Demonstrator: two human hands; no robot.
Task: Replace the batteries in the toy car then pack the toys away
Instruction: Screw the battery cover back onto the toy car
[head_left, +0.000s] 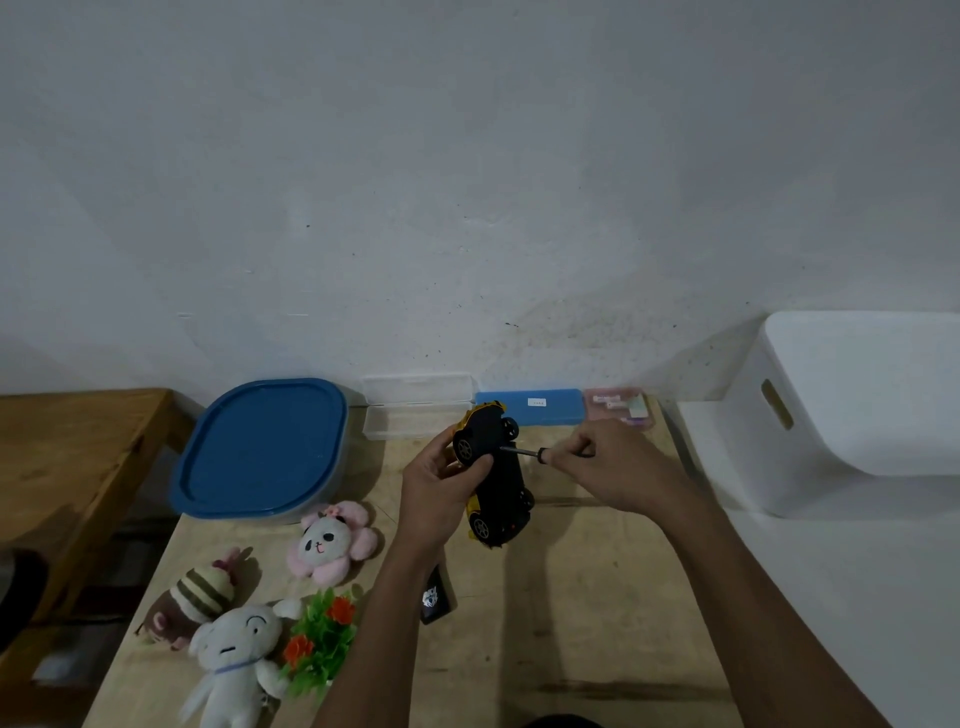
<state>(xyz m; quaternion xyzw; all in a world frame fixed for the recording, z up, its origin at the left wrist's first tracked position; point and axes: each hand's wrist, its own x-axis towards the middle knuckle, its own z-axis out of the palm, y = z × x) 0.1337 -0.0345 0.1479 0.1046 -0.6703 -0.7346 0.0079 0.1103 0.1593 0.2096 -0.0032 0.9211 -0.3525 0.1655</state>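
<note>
One toy car (493, 470), yellow and black, underside showing, gripped by left hand (441, 486) above the desk (571, 597); right hand (608, 465) pinches screwdriver (540, 454), tip against chassis; four plush toys (332, 540) lie left; blue-lidded container (260, 449) behind.

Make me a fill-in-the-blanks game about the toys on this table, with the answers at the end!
The left hand grips the toy car while the right hand holds a ___ to its underside.
The big container lid is ___.
The panda plush has ___ petals.
Missing words: screwdriver; blue; pink.
</note>
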